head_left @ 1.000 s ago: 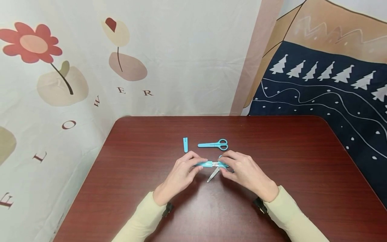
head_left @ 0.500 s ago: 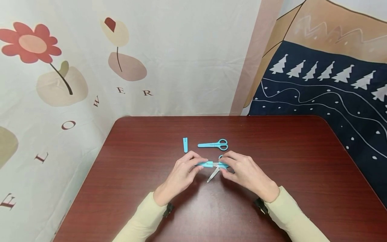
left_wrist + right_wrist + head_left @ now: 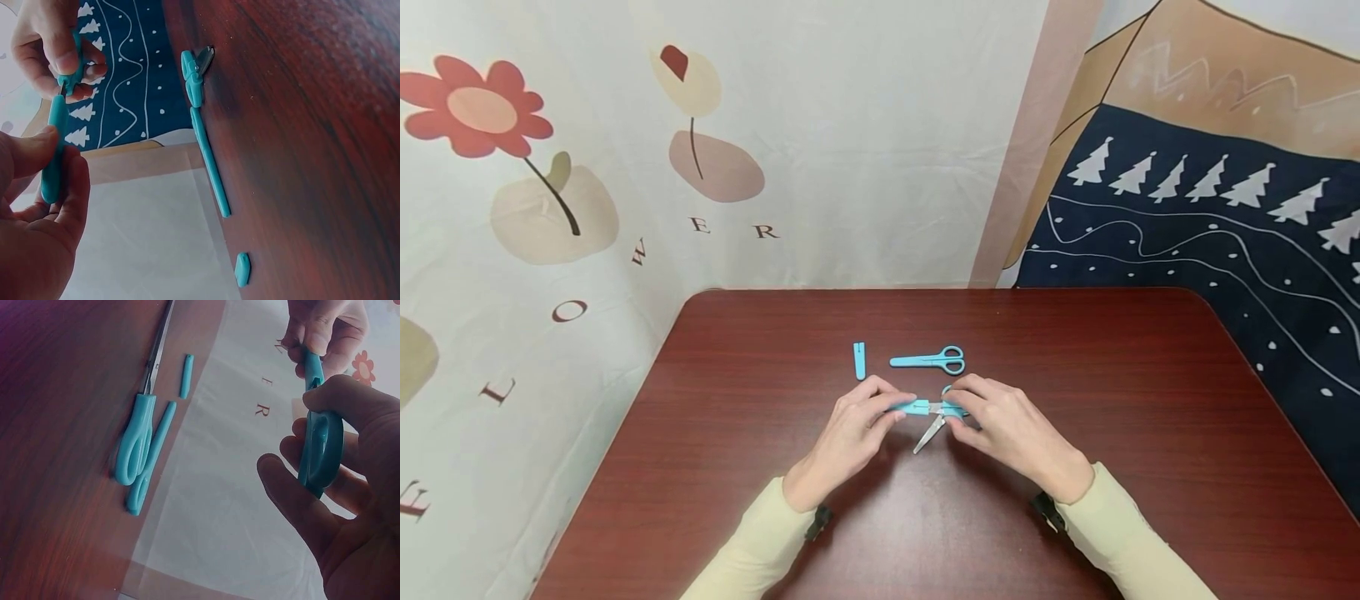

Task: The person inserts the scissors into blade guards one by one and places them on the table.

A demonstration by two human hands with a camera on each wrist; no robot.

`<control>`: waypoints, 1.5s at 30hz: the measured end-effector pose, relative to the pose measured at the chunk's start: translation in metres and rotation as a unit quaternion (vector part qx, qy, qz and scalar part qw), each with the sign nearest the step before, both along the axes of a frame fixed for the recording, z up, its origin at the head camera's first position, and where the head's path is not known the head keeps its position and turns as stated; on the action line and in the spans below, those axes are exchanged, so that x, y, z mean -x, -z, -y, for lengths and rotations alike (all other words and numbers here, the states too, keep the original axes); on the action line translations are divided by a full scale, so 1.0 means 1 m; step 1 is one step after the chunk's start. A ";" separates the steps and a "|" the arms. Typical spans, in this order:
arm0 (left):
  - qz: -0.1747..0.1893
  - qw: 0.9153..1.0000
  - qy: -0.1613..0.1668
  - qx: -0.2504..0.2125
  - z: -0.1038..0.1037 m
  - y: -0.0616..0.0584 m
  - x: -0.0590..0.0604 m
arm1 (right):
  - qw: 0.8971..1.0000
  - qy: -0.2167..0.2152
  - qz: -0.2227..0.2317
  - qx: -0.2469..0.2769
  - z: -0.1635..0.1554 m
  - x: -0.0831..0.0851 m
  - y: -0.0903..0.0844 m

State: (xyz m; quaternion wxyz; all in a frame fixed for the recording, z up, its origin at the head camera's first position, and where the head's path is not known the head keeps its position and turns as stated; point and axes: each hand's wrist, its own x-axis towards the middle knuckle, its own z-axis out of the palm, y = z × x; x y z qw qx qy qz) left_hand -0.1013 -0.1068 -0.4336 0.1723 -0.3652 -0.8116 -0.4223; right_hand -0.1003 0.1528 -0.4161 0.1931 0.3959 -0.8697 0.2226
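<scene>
Barely anything is shifting since the earlier frame: the left hand [image 3: 850,421] is pinching a cap [image 3: 916,407] partway over a blade [image 3: 935,408]. Opposite, right-hand [image 3: 1007,425] fingers are gripping the scissors [image 3: 336,450] by their handles, apparently for alignment. Sky-blue and slim, they are hovering above the table [image 3: 1075,358], near its middle.

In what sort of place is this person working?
Probably an indoor corner arranged for tabletop work: a reddish-brown table stands before a creased, pale, flower-printed hanging and a dark blue panel printed with white trees.
</scene>
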 end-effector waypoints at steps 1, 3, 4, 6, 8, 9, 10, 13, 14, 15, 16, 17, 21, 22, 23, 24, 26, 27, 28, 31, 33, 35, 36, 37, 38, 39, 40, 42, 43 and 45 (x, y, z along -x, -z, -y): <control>0.000 1.000 0.000 0.000 0.000 0.000 0.000 | 1.000 0.000 0.003 -0.001 0.000 0.000 0.000; 0.001 1.000 0.000 0.000 0.000 0.000 0.000 | 1.000 -0.001 0.008 -0.003 0.000 -0.001 -0.001; 0.001 1.000 0.000 0.000 0.000 0.000 0.000 | 1.000 -0.002 0.009 -0.003 0.000 -0.001 -0.001; 0.003 1.000 0.000 -0.001 -0.001 0.001 0.000 | 1.000 -0.005 0.011 -0.001 0.000 -0.001 -0.002; 0.004 1.000 0.003 -0.001 -0.001 0.001 0.000 | 1.000 -0.010 0.010 0.002 0.001 -0.001 -0.002; 0.004 1.000 0.004 -0.001 -0.002 0.000 0.000 | 1.000 -0.013 0.009 0.003 0.001 -0.001 -0.002; 0.004 1.000 0.006 0.000 -0.002 0.000 0.000 | 1.000 -0.015 0.008 0.005 0.001 -0.001 -0.002; 0.004 1.000 0.009 0.000 -0.003 0.000 0.000 | 1.000 -0.018 0.004 0.009 0.002 -0.001 -0.001; 0.004 1.000 0.009 0.000 -0.003 0.000 0.000 | 1.000 -0.017 0.004 0.010 0.002 -0.001 0.000; 0.004 1.000 0.009 -0.001 -0.003 -0.001 0.000 | 1.000 -0.016 0.004 0.011 0.002 -0.001 0.000; 0.004 1.000 0.008 -0.001 -0.003 -0.001 0.000 | 1.000 -0.016 0.003 0.013 0.002 -0.001 0.000; 0.005 1.000 0.008 -0.001 -0.004 -0.001 0.000 | 1.000 -0.016 0.002 0.013 0.002 -0.001 0.001; 0.005 1.000 0.008 -0.001 -0.004 -0.001 0.000 | 1.000 -0.020 -0.004 0.017 0.002 0.000 0.002; 0.004 1.000 0.008 -0.001 -0.004 0.000 0.001 | 1.000 -0.020 -0.005 0.019 0.003 0.000 0.002; 0.003 1.000 0.009 -0.001 -0.004 0.000 0.001 | 1.000 -0.021 -0.007 0.019 0.003 0.001 0.003; 0.002 1.000 0.010 -0.001 -0.004 0.001 0.001 | 1.000 -0.021 -0.008 0.021 0.003 0.001 0.003; -0.001 1.000 0.010 0.000 -0.004 0.002 0.002 | 0.999 -0.022 -0.010 0.024 0.003 0.001 0.004; -0.003 1.000 0.010 0.001 -0.004 0.002 0.002 | 0.999 -0.022 -0.011 0.025 0.004 0.001 0.004; -0.003 1.000 0.011 0.001 -0.004 0.002 0.002 | 0.999 -0.023 -0.010 0.026 0.004 0.001 0.004; -0.002 1.000 0.011 0.002 -0.005 0.002 0.002 | 0.999 -0.023 -0.014 0.027 0.004 0.001 0.005; 0.001 1.000 0.010 0.001 -0.005 0.001 0.002 | 0.999 -0.023 -0.016 0.028 0.004 0.002 0.005; 0.002 1.000 0.010 0.001 -0.005 0.000 0.001 | 0.999 -0.025 -0.019 0.030 0.005 0.002 0.005; 0.002 1.000 0.010 0.001 -0.006 0.000 0.001 | 0.999 -0.026 -0.020 0.031 0.005 0.002 0.005; 0.002 1.000 0.009 0.002 -0.006 -0.001 0.001 | 0.999 -0.027 -0.020 0.032 0.005 0.002 0.005; 0.003 1.000 0.009 0.002 -0.006 -0.001 0.001 | 0.999 -0.027 -0.020 0.033 0.005 0.001 0.005; 0.002 1.000 0.009 0.001 -0.006 -0.001 0.001 | 0.999 -0.028 -0.020 0.033 0.005 0.001 0.005; 0.002 1.000 0.009 0.001 -0.006 -0.001 0.001 | 0.999 -0.029 -0.020 0.034 0.005 0.001 0.005; 0.003 1.000 0.009 0.001 -0.006 -0.001 0.001 | 0.999 -0.028 -0.018 0.033 0.006 0.001 0.005; 0.003 1.000 0.009 0.000 -0.006 -0.001 0.001 | 0.999 -0.028 -0.017 0.033 0.006 0.001 0.005; 0.003 1.000 0.009 0.000 -0.006 0.000 0.001 | 0.999 -0.028 -0.015 0.034 0.006 0.001 0.004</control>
